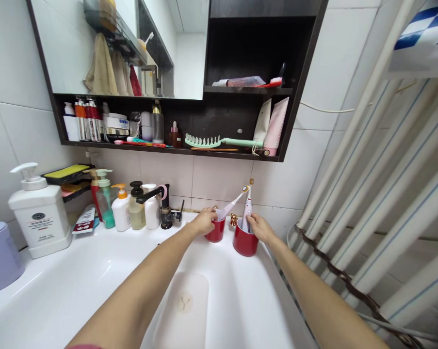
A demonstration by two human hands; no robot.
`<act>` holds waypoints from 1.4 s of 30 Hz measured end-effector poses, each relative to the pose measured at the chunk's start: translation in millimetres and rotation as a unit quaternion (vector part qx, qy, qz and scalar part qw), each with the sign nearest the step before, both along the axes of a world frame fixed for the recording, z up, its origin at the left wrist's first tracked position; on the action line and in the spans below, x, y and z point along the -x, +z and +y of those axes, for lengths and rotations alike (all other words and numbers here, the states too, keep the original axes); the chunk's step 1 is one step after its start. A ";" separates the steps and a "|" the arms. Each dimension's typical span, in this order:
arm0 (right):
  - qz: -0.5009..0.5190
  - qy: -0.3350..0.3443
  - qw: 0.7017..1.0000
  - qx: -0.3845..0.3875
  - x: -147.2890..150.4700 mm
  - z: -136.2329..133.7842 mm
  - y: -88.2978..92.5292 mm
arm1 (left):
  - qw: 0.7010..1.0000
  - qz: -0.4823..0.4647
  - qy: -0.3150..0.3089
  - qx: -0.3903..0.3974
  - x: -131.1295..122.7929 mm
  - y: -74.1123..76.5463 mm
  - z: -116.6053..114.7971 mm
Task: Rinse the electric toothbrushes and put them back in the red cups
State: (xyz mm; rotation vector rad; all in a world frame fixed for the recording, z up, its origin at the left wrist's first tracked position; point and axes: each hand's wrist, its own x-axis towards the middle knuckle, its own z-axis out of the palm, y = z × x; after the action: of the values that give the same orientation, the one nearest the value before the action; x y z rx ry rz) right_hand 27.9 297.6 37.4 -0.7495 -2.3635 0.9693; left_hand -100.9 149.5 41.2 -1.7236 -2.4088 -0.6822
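Two red cups stand side by side on the right rear of the white sink. My left hand [205, 221] is closed at the rim of the left red cup [216, 233]; its fingertips are partly hidden. A pale electric toothbrush [227, 208] leans to the right in that cup. My right hand [261, 228] reaches over the rim of the right red cup [245, 242], its fingers closed on the handle of a pinkish electric toothbrush [247, 207], which stands nearly upright in this cup. Small gold-coloured ornaments [234, 219] sit between the cups.
The white sink [105, 266] has a black faucet [165, 208] at its rear. Several pump bottles [137, 206] line the left ledge. A dark mirror cabinet [250, 118] overhangs the ledge, holding a green hairbrush [204, 140] and tubes. White pipes [371, 194] run along the right.
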 end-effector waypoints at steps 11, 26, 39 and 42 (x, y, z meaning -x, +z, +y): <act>0.098 -0.072 0.991 -0.055 -6.0 -16.0 6.7 | 0.999 0.000 0.033 -0.010 -2.6 2.6 -12.2; 0.124 -0.066 0.989 -0.036 38.1 -90.8 34.1 | 0.962 -0.203 0.088 -0.160 -73.7 -22.9 -91.2; 0.048 -0.088 0.992 -0.070 40.0 -100.5 51.4 | 0.909 -0.339 0.155 -0.185 -76.5 -18.4 -133.2; 0.030 -0.096 0.991 -0.089 49.1 -98.2 47.9 | 0.888 -0.376 0.153 -0.217 -74.6 -34.3 -137.8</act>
State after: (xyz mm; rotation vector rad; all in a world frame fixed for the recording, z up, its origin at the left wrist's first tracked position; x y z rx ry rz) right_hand -21.3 199.4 85.3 -0.8471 -2.2422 0.6815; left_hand -26.3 11.7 7.0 -0.9595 -2.5431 -1.9282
